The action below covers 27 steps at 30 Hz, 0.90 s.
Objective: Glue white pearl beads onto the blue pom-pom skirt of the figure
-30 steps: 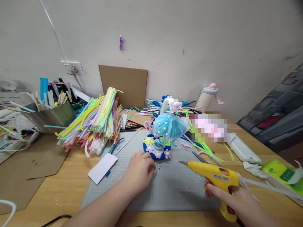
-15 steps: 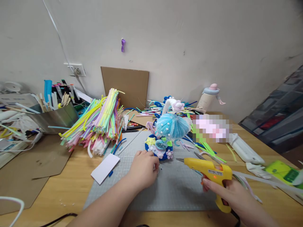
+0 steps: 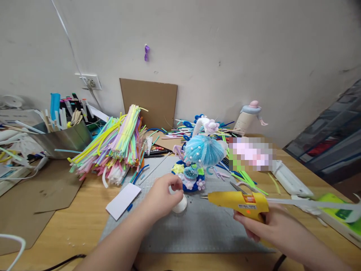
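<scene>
My right hand is wrapped round a yellow hot glue gun, whose metal tip points left over the mat. A long translucent glue stick runs out of its back. With thumb and fingers curled together, my left hand hovers over a small round white disc; whatever the fingertips pinch is too small to make out. Just beyond stands a pipe-cleaner lamp with a pearl-dotted blue shade, on a dark blue base with small flowers.
Under everything lies a grey cutting mat. A white card rests at its left edge. Pipe cleaners form a big pile behind, with scissors and a bottle to the right.
My left hand has lifted and shifted slightly left, uncovering the white disc. The glue gun has moved left and tilted, so its top and the glue stick now show.
</scene>
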Each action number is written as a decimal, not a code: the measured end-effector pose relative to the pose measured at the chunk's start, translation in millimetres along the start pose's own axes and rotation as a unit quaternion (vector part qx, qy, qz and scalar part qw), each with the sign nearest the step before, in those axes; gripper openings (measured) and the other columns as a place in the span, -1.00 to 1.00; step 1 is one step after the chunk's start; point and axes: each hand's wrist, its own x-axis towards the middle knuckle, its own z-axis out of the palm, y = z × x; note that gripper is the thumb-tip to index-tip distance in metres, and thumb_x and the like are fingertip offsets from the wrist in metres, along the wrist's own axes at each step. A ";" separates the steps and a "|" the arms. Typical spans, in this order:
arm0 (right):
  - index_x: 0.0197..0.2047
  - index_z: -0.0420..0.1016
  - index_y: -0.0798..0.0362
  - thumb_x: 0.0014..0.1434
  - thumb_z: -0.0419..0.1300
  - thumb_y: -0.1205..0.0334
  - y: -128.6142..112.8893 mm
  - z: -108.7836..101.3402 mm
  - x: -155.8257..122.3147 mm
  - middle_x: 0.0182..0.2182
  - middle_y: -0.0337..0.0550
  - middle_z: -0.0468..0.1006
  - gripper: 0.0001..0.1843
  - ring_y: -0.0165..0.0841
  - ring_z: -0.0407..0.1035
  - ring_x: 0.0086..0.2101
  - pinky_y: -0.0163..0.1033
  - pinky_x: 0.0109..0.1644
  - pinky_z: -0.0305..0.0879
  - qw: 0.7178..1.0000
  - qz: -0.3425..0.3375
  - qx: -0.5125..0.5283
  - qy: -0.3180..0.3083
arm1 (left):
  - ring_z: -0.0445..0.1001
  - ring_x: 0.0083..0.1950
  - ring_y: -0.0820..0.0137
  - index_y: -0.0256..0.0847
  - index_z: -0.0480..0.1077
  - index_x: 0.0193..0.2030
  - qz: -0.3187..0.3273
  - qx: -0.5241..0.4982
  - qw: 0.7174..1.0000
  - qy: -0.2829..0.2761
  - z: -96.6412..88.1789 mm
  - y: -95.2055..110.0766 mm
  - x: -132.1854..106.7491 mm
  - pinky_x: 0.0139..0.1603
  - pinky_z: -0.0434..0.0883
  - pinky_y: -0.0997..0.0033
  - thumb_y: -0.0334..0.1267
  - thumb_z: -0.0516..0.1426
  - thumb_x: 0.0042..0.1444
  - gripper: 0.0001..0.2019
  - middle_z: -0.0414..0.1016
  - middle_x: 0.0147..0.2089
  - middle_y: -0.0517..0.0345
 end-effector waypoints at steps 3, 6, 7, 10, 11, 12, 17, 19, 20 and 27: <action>-0.48 0.49 -0.07 0.06 0.22 -0.02 -21.1 -0.8 7.8 -0.65 -0.27 0.51 -0.77 -0.27 0.41 -0.58 -0.24 -0.52 0.33 0.995 -0.094 0.010 -0.020 | 0.26 -0.42 0.45 -0.19 0.29 -0.47 -0.050 -0.141 0.989 -0.010 -3.8 -4.4 0.3 -0.35 0.20 0.41 -0.33 0.10 -0.10 -0.97 0.27 -0.49 0.27; -0.45 0.42 -0.07 0.09 0.19 0.22 -38.1 7.0 15.9 -0.53 -0.26 0.53 -0.91 -0.31 0.42 -0.52 -0.25 -0.45 0.35 0.962 -0.271 0.016 -0.012 | 0.18 -0.55 0.54 -0.18 0.24 -0.42 -0.107 -0.277 0.954 -0.034 -6.1 -6.4 -1.3 -0.50 0.13 0.51 -0.28 0.11 -0.08 -0.90 0.22 -0.56 0.34; -0.43 0.41 -0.07 0.09 0.18 0.27 -39.5 12.0 18.2 -0.50 -0.26 0.54 -0.92 -0.32 0.42 -0.50 -0.25 -0.42 0.36 0.945 -0.325 0.025 0.009 | 0.20 -0.56 0.55 -0.18 0.24 -0.41 -0.124 -0.313 0.940 -0.045 -7.0 -6.2 -2.2 -0.52 0.14 0.53 -0.27 0.13 -0.08 -0.88 0.25 -0.56 0.33; -0.32 0.39 -0.13 0.08 0.18 0.38 -30.0 29.9 23.3 -0.40 -0.26 0.56 -0.83 -0.30 0.49 -0.40 -0.24 -0.31 0.40 0.918 -0.387 0.059 0.057 | 0.28 -0.55 0.56 -0.20 0.27 -0.39 -0.163 -0.397 0.900 -0.082 -9.2 -5.0 -4.6 -0.55 0.21 0.57 -0.29 0.21 -0.12 -0.82 0.34 -0.53 0.27; -0.28 0.40 -0.15 0.07 0.19 0.39 -24.3 35.3 24.5 -0.37 -0.25 0.58 -0.79 -0.28 0.50 -0.37 -0.23 -0.28 0.41 0.918 -0.386 0.063 0.057 | 0.30 -0.55 0.56 -0.21 0.29 -0.38 -0.172 -0.417 0.887 -0.094 -9.3 -4.8 -5.3 -0.56 0.23 0.59 -0.31 0.22 -0.12 -0.82 0.35 -0.53 0.26; -0.25 0.40 -0.17 0.07 0.19 0.39 -18.7 39.7 25.5 -0.34 -0.25 0.59 -0.76 -0.27 0.51 -0.35 -0.23 -0.27 0.41 0.920 -0.384 0.063 0.053 | 0.31 -0.56 0.57 -0.22 0.30 -0.38 -0.181 -0.435 0.876 -0.104 -9.0 -4.8 -5.9 -0.56 0.25 0.60 -0.32 0.23 -0.13 -0.82 0.35 -0.54 0.26; -0.32 0.43 -0.11 0.17 0.17 0.14 -11.4 48.4 24.6 -0.44 -0.20 0.57 -0.94 -0.28 0.48 -0.48 -0.24 -0.43 0.39 0.951 -0.283 0.124 -0.023 | 0.37 -0.55 0.57 -0.25 0.34 -0.39 -0.214 -0.499 0.830 -0.127 -3.3 -6.1 -8.0 -0.56 0.32 0.64 -0.41 0.23 -0.12 -0.85 0.40 -0.54 0.23; -0.36 0.45 -0.06 0.18 0.16 -0.05 -16.7 50.9 21.6 -0.52 -0.21 0.53 -0.75 -0.32 0.43 -0.56 -0.27 -0.51 0.36 0.960 -0.165 0.213 -0.071 | 0.38 -0.55 0.56 -0.27 0.37 -0.40 -0.222 -0.526 0.812 -0.122 -1.2 -5.4 -8.6 -0.55 0.34 0.63 -0.44 0.24 -0.11 -0.87 0.42 -0.54 0.21; -0.37 0.47 -0.04 0.16 0.17 -0.12 -19.0 52.7 19.8 -0.55 -0.23 0.51 -0.69 -0.35 0.39 -0.59 -0.29 -0.53 0.34 0.957 -0.114 0.256 -0.079 | 0.39 -0.54 0.56 -0.27 0.38 -0.40 -0.225 -0.537 0.804 -0.118 -0.5 -4.8 -9.0 -0.54 0.35 0.63 -0.45 0.25 -0.10 -0.88 0.44 -0.53 0.19; -0.30 0.56 -0.01 -0.05 0.31 -0.26 -2.9 61.7 14.0 -0.44 -0.14 0.60 -0.52 -0.36 0.39 -0.57 -0.30 -0.55 0.34 0.910 -0.065 0.400 -0.090 | 0.45 -0.45 0.54 -0.28 0.49 -0.40 -0.193 -0.551 0.805 -0.106 2.8 -1.8 -11.7 -0.37 0.37 0.57 -0.36 0.35 -0.08 -0.87 0.50 -0.45 0.14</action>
